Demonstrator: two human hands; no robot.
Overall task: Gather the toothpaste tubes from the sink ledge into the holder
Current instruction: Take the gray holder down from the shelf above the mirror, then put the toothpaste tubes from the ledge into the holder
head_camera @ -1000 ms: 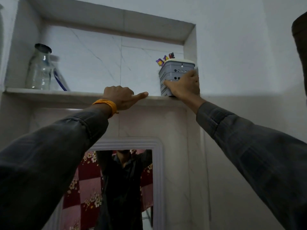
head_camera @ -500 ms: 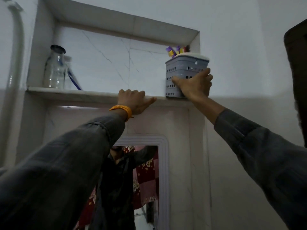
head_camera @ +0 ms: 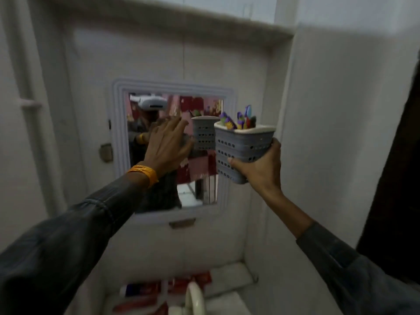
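Note:
My right hand [head_camera: 259,169] grips a grey perforated holder [head_camera: 241,148] with a white rim, held in the air in front of the mirror. Several colourful brush tops [head_camera: 238,121] stick out of it. My left hand [head_camera: 167,144], with an orange band at the wrist, hovers open in front of the mirror, left of the holder and apart from it. Far below, at the frame's bottom, red and blue toothpaste tubes [head_camera: 156,289] lie blurred on the sink ledge.
A white-framed mirror [head_camera: 159,201] is set in the wall ahead. The shelf edge [head_camera: 181,17] runs across the top. A white tap [head_camera: 195,298] rises at the bottom. A dark door frame [head_camera: 400,155] stands at the right, a pipe [head_camera: 29,103] at the left.
My right hand has lifted the holder off the high shelf and brought it down to mirror height. My left hand left the shelf edge and opened. The view tilted downward.

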